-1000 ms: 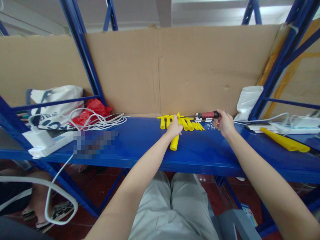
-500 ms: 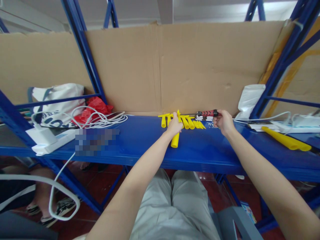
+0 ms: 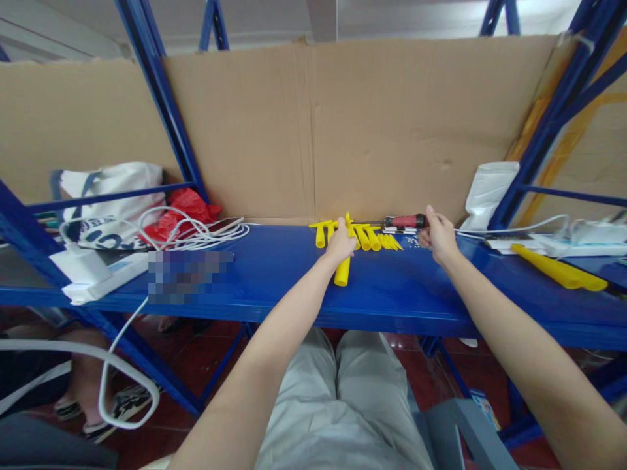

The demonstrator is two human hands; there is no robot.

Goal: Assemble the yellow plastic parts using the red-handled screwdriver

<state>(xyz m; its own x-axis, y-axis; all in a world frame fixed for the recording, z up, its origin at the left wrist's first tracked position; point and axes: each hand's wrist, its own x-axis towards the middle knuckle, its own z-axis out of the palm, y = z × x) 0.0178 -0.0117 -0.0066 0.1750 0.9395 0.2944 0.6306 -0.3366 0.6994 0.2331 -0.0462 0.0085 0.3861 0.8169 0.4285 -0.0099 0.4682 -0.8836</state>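
My left hand (image 3: 341,244) is closed round a yellow T-shaped plastic piece (image 3: 342,273), whose round tube end points toward me. My right hand (image 3: 439,236) grips the end of a screwdriver (image 3: 405,222) with a red and black handle. Its shaft lies level and points left at the head of the yellow piece; whether the tip touches it cannot be made out. Behind my left hand stand several more yellow T-shaped pieces (image 3: 375,239), with thin yellow pointed parts (image 3: 390,242) to their right. Small white bits (image 3: 413,242) lie beside my right fingers.
A cardboard sheet (image 3: 392,130) closes off the back of the blue shelf (image 3: 279,274). On the left are coiled white cables (image 3: 210,238), a red bag (image 3: 189,210) and a power strip (image 3: 105,277). Yellow cone-shaped parts (image 3: 558,267) and a white pouch (image 3: 490,196) lie right.
My right fingers have shifted on the screwdriver handle, and the handle appears turned. My left hand keeps its hold on the yellow piece. The view has moved slightly.
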